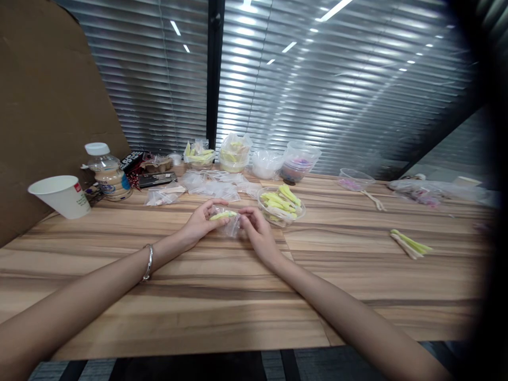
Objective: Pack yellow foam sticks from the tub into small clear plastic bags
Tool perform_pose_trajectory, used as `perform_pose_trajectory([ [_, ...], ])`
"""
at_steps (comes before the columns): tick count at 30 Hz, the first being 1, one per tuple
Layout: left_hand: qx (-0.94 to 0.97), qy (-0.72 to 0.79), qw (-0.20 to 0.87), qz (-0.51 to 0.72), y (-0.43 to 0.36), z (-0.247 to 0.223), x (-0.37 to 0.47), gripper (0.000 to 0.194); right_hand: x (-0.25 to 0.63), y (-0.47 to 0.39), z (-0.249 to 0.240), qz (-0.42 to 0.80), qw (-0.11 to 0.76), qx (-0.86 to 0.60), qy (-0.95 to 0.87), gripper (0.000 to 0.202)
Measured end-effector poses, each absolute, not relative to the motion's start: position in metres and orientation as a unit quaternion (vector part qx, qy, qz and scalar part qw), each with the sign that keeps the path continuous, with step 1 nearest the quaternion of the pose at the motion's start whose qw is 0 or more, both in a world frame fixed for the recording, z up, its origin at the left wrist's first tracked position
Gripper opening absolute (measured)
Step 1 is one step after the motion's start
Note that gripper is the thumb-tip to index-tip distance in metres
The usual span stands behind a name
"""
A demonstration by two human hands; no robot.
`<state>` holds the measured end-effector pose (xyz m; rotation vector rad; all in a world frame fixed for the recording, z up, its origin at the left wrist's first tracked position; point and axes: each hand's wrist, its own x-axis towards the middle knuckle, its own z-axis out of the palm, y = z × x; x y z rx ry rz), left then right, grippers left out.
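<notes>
Near the middle of the frame, a small clear bag (229, 221) with green sticks inside is pinched by the fingers of the left hand (203, 219) and the right hand (257, 228) above the wooden table (222, 296). A clear bowl (281, 205) of green sticks is seen just right of it.

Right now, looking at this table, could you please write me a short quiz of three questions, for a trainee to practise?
1. True or false: both hands hold one small clear bag.
2. What stands nearest the table's left edge? A) a paper cup B) a bottle C) a clear bowl
3. Fill in: the left wrist wears a ____.

Key
1. True. The left hand and right hand have their grip on the bag, which has a green piece inside.
2. A, the paper cup; the bottle is next to it.
3. Bracelet.
</notes>
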<state>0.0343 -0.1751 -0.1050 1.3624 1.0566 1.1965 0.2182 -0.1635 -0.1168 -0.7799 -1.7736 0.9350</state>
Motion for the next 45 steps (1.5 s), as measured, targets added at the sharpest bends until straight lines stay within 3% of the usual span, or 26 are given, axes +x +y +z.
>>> perform_pose_trajectory([
  [12,0.586,0.451,0.494,0.458,-0.178,-0.098,0.035,0.044,0.217,-0.161,-0.121,0.393,0.478,-0.323,-0.716,0.019],
  [26,0.601,0.451,0.522,0.404,-0.180,-0.099,0.036,0.043,0.217,-0.169,-0.111,0.362,0.459,-0.304,-0.752,0.017],
  [45,0.581,0.488,0.482,0.437,-0.176,-0.104,0.036,0.041,0.213,-0.168,-0.110,0.402,0.400,-0.313,-0.761,0.020],
])
